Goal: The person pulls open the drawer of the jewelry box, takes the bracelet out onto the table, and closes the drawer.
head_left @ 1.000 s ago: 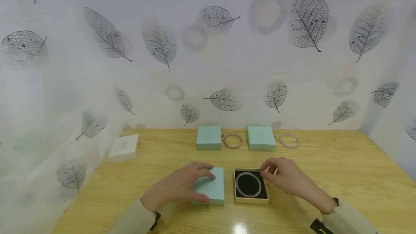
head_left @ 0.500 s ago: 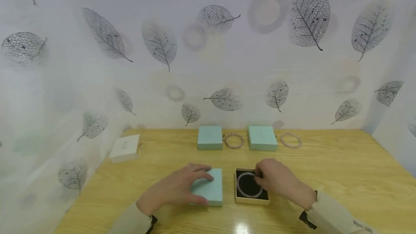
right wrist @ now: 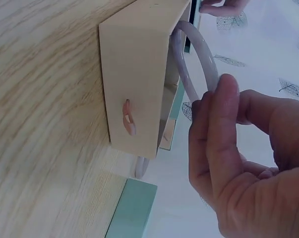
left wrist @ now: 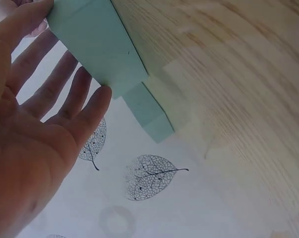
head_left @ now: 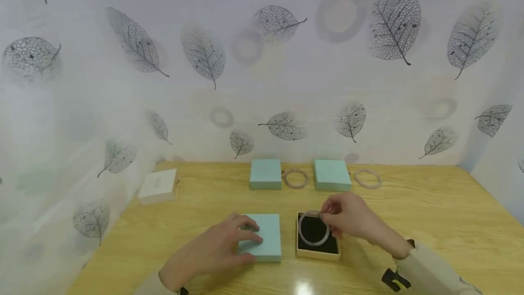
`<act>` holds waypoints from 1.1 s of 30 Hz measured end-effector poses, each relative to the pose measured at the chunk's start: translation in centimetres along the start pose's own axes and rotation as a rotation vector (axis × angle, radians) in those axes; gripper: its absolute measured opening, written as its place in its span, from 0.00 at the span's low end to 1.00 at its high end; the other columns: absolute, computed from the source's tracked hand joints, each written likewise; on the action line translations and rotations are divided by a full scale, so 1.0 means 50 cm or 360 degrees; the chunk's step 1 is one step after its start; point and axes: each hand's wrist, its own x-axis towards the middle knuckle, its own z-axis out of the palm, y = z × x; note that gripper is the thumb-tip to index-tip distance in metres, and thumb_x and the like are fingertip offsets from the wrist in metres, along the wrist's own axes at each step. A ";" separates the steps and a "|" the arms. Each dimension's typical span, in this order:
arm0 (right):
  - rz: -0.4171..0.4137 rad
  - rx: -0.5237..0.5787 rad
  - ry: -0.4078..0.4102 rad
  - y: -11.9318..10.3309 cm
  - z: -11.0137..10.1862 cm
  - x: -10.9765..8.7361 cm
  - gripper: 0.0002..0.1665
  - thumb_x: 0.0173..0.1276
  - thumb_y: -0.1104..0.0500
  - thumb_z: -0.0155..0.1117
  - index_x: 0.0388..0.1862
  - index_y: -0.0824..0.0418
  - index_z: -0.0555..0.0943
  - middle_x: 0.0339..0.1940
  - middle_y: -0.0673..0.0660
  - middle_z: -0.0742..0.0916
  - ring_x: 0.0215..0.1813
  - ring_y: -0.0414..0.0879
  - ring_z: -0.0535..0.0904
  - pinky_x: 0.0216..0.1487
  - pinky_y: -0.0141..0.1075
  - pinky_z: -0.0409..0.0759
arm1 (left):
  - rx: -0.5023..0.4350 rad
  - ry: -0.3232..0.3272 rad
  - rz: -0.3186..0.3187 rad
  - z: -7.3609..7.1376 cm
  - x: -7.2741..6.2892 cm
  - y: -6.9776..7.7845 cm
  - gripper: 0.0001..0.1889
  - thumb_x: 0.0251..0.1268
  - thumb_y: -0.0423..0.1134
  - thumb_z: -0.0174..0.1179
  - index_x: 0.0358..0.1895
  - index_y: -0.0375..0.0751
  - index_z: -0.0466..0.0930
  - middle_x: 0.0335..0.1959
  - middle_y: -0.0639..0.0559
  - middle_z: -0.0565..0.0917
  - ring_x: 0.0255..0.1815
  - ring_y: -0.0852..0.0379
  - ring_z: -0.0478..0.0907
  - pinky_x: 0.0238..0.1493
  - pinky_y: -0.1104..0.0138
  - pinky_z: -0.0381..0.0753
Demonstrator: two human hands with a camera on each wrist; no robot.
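In the head view, my right hand (head_left: 354, 217) pinches a pale lilac bangle (head_left: 314, 244) between thumb and fingers at its far right. The bangle is tilted up over a cream box tray (head_left: 318, 255) with a black lining. The right wrist view shows the bangle (right wrist: 204, 52) partly inside the open side of the tray (right wrist: 134, 79), which has a small ribbon tab (right wrist: 128, 119). My left hand (head_left: 214, 249) rests on the left part of a light teal box (head_left: 268, 236), its fingers spread and loosely bent. In the left wrist view, fingertips touch that box (left wrist: 99, 47).
Towards the back of the wooden table (head_left: 213, 199) are two teal boxes, one left (head_left: 265, 174) and one right (head_left: 332, 175). A bangle (head_left: 296, 187) lies between them, another bangle (head_left: 368, 187) further right. A white box (head_left: 158, 187) stands far left, by the leaf-patterned wall covering (head_left: 221, 149).
The right hand has gone from the tray's far right corner to the bangle, gripped it and raised its far side. The left hand has shifted slightly left and nearer on the teal box.
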 end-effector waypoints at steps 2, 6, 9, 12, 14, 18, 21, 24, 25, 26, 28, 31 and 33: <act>0.0012 0.0046 -0.0002 -0.002 -0.001 0.001 0.06 0.67 0.62 0.68 0.39 0.65 0.84 0.27 0.55 0.88 0.23 0.46 0.84 0.26 0.40 0.86 | 0.0004 0.0019 0.0009 0.001 -0.002 0.000 0.15 0.66 0.49 0.69 0.54 0.55 0.87 0.59 0.57 0.81 0.61 0.57 0.76 0.61 0.61 0.82; 0.0014 0.0105 -0.0018 -0.004 -0.005 0.000 0.07 0.67 0.63 0.68 0.41 0.67 0.84 0.29 0.57 0.89 0.25 0.47 0.86 0.28 0.39 0.87 | -0.0005 0.0026 0.0011 0.002 -0.004 0.001 0.15 0.66 0.48 0.69 0.54 0.55 0.87 0.59 0.57 0.81 0.61 0.57 0.76 0.61 0.62 0.82; 0.0018 0.0133 -0.0031 -0.004 -0.009 -0.001 0.09 0.68 0.62 0.68 0.42 0.67 0.84 0.31 0.58 0.90 0.26 0.48 0.86 0.29 0.39 0.88 | -0.0010 0.0029 0.0011 0.001 -0.005 0.002 0.14 0.66 0.48 0.69 0.54 0.54 0.87 0.59 0.57 0.81 0.61 0.56 0.76 0.61 0.62 0.82; 0.0034 0.0168 -0.0043 -0.004 -0.012 -0.001 0.10 0.69 0.62 0.67 0.44 0.68 0.84 0.32 0.59 0.90 0.28 0.49 0.87 0.32 0.40 0.89 | -0.0003 0.0045 0.0019 0.002 -0.004 0.004 0.14 0.66 0.48 0.69 0.53 0.54 0.87 0.58 0.56 0.81 0.60 0.56 0.76 0.61 0.62 0.82; 0.0046 0.0183 -0.0041 -0.004 -0.013 0.000 0.11 0.69 0.62 0.67 0.45 0.69 0.83 0.34 0.60 0.90 0.29 0.49 0.87 0.33 0.40 0.89 | 0.0016 0.0059 0.0027 0.003 -0.004 0.004 0.14 0.66 0.48 0.69 0.53 0.54 0.88 0.58 0.57 0.81 0.60 0.56 0.76 0.61 0.62 0.82; 0.0062 0.0196 -0.0028 -0.009 -0.013 0.005 0.13 0.69 0.62 0.67 0.47 0.70 0.83 0.35 0.60 0.89 0.31 0.48 0.88 0.35 0.40 0.90 | 0.0020 0.0070 0.0019 0.003 -0.005 0.006 0.14 0.65 0.47 0.70 0.52 0.54 0.88 0.57 0.57 0.82 0.60 0.56 0.77 0.60 0.62 0.83; 0.0054 0.0204 -0.0017 -0.015 -0.012 0.012 0.15 0.69 0.61 0.67 0.49 0.71 0.83 0.36 0.60 0.90 0.31 0.48 0.88 0.36 0.40 0.90 | 0.0024 0.0069 0.0006 0.003 -0.004 0.006 0.14 0.65 0.47 0.70 0.52 0.54 0.88 0.57 0.57 0.82 0.59 0.57 0.77 0.60 0.62 0.83; 0.0021 0.0214 -0.0013 -0.021 -0.011 0.023 0.16 0.70 0.61 0.66 0.50 0.72 0.82 0.37 0.62 0.90 0.32 0.48 0.89 0.37 0.41 0.90 | 0.0033 0.0067 -0.0001 0.005 -0.003 0.005 0.14 0.64 0.47 0.70 0.52 0.54 0.88 0.57 0.58 0.82 0.59 0.57 0.77 0.60 0.63 0.83; 0.0005 0.0214 -0.0012 -0.022 -0.012 0.027 0.17 0.70 0.61 0.66 0.51 0.72 0.82 0.37 0.62 0.90 0.32 0.48 0.89 0.37 0.41 0.90 | 0.0033 0.0067 -0.0002 0.005 -0.003 0.005 0.14 0.64 0.48 0.70 0.52 0.54 0.88 0.57 0.58 0.82 0.59 0.57 0.77 0.60 0.63 0.82; -0.0008 0.0210 -0.0008 -0.024 -0.012 0.032 0.17 0.71 0.61 0.66 0.51 0.72 0.82 0.37 0.62 0.90 0.32 0.48 0.89 0.38 0.41 0.90 | 0.0032 0.0068 -0.0002 0.005 -0.002 0.004 0.14 0.64 0.48 0.70 0.52 0.54 0.88 0.57 0.58 0.82 0.59 0.57 0.76 0.60 0.63 0.82; -0.0026 0.0205 0.0005 -0.027 -0.011 0.042 0.16 0.71 0.61 0.65 0.51 0.72 0.82 0.36 0.62 0.90 0.32 0.49 0.89 0.38 0.42 0.90 | 0.0038 0.0073 0.0002 0.006 -0.002 0.004 0.14 0.65 0.48 0.70 0.52 0.54 0.88 0.57 0.58 0.82 0.59 0.57 0.77 0.60 0.63 0.82; -0.0034 0.0207 0.0026 -0.033 -0.007 0.059 0.16 0.71 0.61 0.65 0.52 0.71 0.82 0.34 0.59 0.90 0.32 0.49 0.89 0.38 0.42 0.90 | 0.0040 0.0081 0.0007 0.006 -0.002 0.006 0.14 0.65 0.48 0.70 0.52 0.55 0.88 0.56 0.58 0.82 0.59 0.57 0.77 0.60 0.63 0.83; -0.0033 0.0220 0.0047 -0.036 -0.005 0.071 0.16 0.72 0.61 0.65 0.52 0.71 0.82 0.33 0.59 0.89 0.32 0.50 0.89 0.39 0.42 0.90 | 0.0038 0.0088 0.0011 0.005 -0.003 0.007 0.13 0.65 0.49 0.70 0.52 0.55 0.88 0.56 0.58 0.83 0.58 0.57 0.77 0.59 0.63 0.83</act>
